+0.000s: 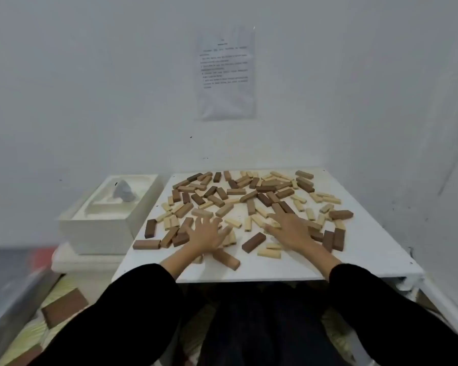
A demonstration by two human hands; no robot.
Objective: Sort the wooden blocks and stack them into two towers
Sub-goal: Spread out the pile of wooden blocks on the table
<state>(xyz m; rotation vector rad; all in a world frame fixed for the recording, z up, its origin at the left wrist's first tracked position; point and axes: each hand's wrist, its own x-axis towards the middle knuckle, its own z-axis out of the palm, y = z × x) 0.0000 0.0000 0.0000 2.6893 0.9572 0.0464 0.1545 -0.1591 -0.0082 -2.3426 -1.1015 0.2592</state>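
Currently: wooden blocks (245,192) scattered flat across desk (354,249), long axes pointing every way | left hand (206,237) fingers spread, palm down on blocks | right hand (292,229) flat, spread, likewise.

Text on the wall sheet (226,72) too small & blurry to read. My left hand (205,237) covers a few blocks; fingers motion-blurred. Right hand (288,229) hides pale blocks under the palm. Grey thing in the white box (101,220): can't ID. Bottom-left floor stuff blurred, cut off by frame edge.
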